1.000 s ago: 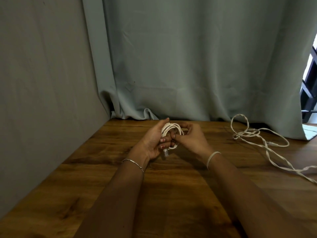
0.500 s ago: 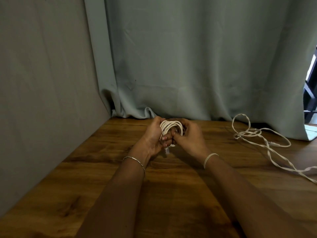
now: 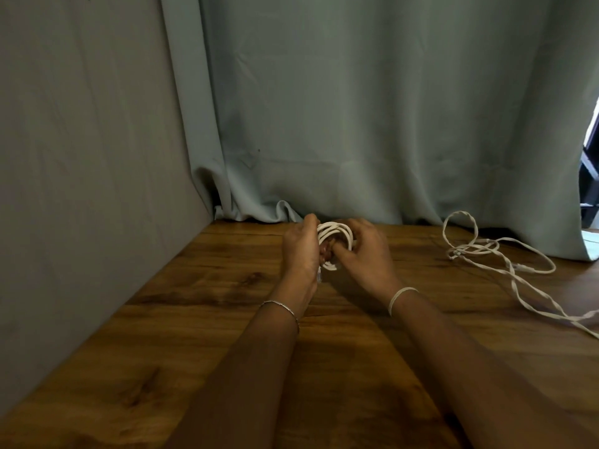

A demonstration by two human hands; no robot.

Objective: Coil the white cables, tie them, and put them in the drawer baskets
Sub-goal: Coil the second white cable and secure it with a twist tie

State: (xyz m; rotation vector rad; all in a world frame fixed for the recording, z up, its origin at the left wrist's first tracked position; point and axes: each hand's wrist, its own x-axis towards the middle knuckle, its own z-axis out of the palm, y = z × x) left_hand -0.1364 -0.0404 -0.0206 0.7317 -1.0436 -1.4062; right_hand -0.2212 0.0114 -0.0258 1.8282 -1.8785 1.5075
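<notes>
A small coil of white cable (image 3: 334, 234) is held above the wooden table (image 3: 201, 286) between both hands. My left hand (image 3: 299, 251) grips the coil's left side, and a clear plug end hangs below that palm. My right hand (image 3: 366, 251) curls round the coil's right side, its thumb pressed into the loops. A second white cable (image 3: 486, 254) lies loose and tangled on the table to the right, trailing off toward the right edge. No drawer basket is in view.
A grey-green curtain (image 3: 356, 124) hangs along the table's back edge. A grey wall panel (image 3: 81, 189) closes the left side. A dark frame (image 3: 591, 179) shows past the curtain at the far right. A white band sits on my right wrist.
Both hands have lifted the coil slightly and drawn it tighter; my left hand has turned more edge-on, covering more of the coil. The loose cable has not moved.
</notes>
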